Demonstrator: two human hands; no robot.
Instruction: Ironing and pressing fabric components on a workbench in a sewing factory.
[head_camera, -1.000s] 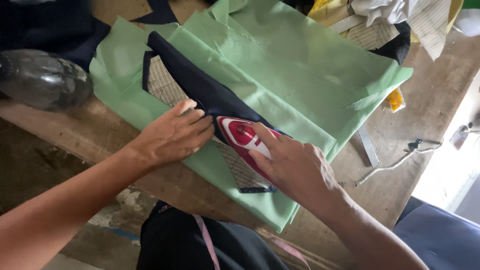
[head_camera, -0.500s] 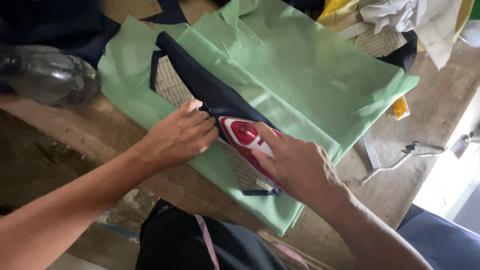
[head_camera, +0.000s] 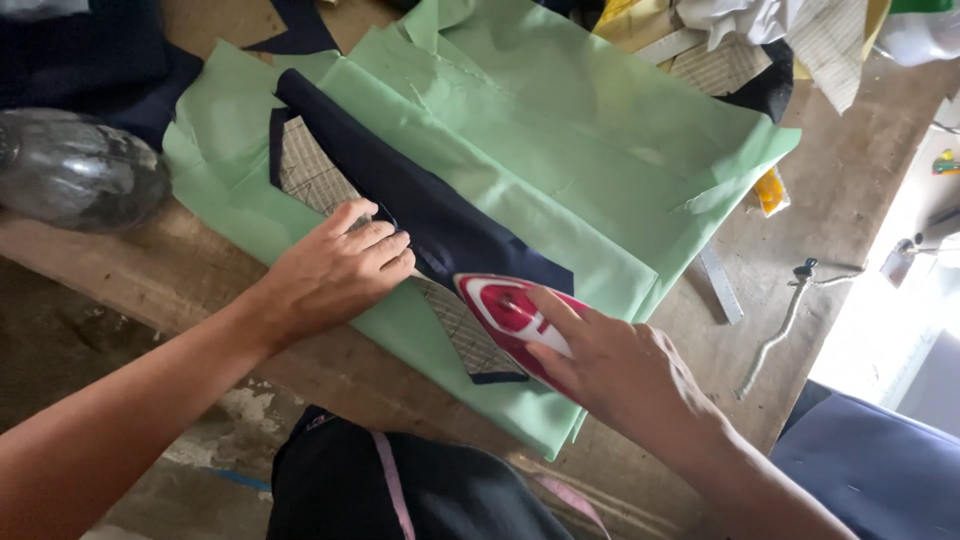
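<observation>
A light green cloth (head_camera: 560, 150) is spread over a wooden table (head_camera: 850, 230). On it lies a long navy fabric strip (head_camera: 420, 205) folded over a checked lining piece (head_camera: 310, 175). My left hand (head_camera: 345, 265) presses down on the strip's near edge with fingers curled. My right hand (head_camera: 620, 375) grips a red and white iron (head_camera: 505, 310) whose tip rests against the strip's lower end.
A clear plastic bottle (head_camera: 75, 170) lies at the table's left edge. Dark cloth (head_camera: 90, 50) sits at the back left, and a heap of fabrics (head_camera: 790, 35) at the back right. A metal tool (head_camera: 785, 320) and a ruler (head_camera: 720, 285) lie right of the green cloth.
The iron and my right hand have slid a little toward the strip's lower end. My left hand keeps pressing the strip at nearly the same spot.
</observation>
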